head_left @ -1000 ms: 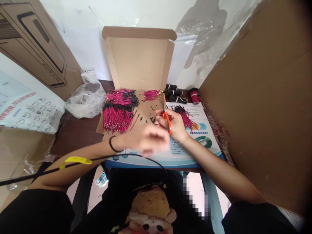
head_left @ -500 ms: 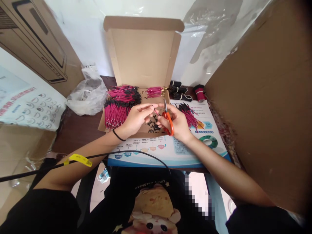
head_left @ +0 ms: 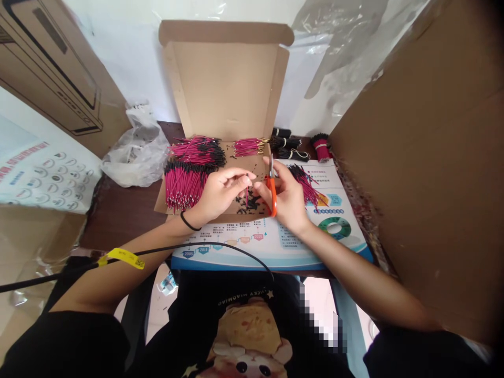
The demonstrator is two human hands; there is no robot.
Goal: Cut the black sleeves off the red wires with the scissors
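Over the open cardboard box [head_left: 224, 216], my left hand [head_left: 220, 191] pinches a short pink wire [head_left: 247, 197] that hangs down from the fingertips. My right hand [head_left: 289, 197] is closed around orange-handled scissors [head_left: 272, 197], whose blades point up and away from me. The right thumb reaches close to the left fingertips; whether it touches the wire I cannot tell. Beneath the hands, small black scraps [head_left: 252, 203] lie on the box floor. Pink wires with black ends [head_left: 185, 186] are heaped in the box's left part, and a smaller pink bunch [head_left: 250, 147] lies at its back.
Loose pink wires [head_left: 307, 184] lie on a printed sheet [head_left: 236, 252] to the right. Behind them are black bundles [head_left: 287, 143] and a tied pink bundle [head_left: 322, 147]. A plastic bag [head_left: 136, 152] sits left of the box. A black cable [head_left: 220, 244] crosses in front.
The pink wire has swung from slanted to hanging downward in my left fingers. The scissors have turned more upright in my right hand, and the view has shifted slightly.
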